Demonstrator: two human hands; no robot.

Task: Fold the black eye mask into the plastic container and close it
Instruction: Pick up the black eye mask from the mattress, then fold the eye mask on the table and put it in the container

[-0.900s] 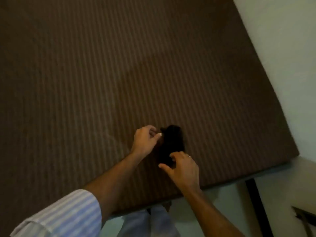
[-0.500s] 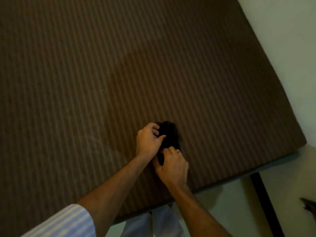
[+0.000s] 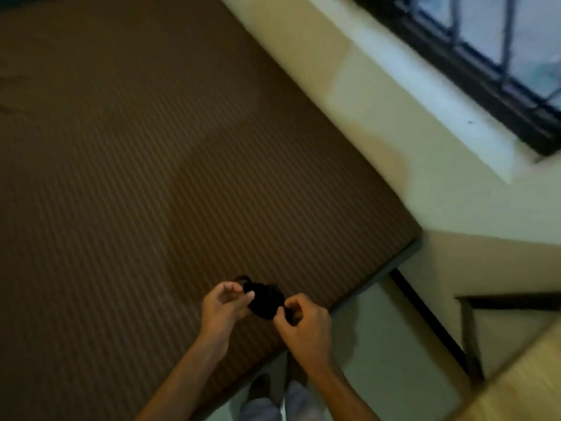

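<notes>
Mask (image 3: 264,300), black and bunched, sits between both hands, held just over the near edge of the mattress (image 3: 151,177). Left hand (image 3: 225,308) is at its 9 o'clock, fingers curled, thumb and fingertips pinching the mask's left end. Right hand (image 3: 306,325) is at its 4 o'clock, fingers closed narrow on the right end. A thin dark loop, probably the strap, sticks out at 11 o'clock above the left hand; blur hides detail. Beyond the grip, the brown striped mattress spreads toward 10 o'clock. A pale wall (image 3: 379,117) runs at 2 o'clock, with a barred window (image 3: 501,41) above it. Floor (image 3: 394,344) lies at 5 o'clock.
</notes>
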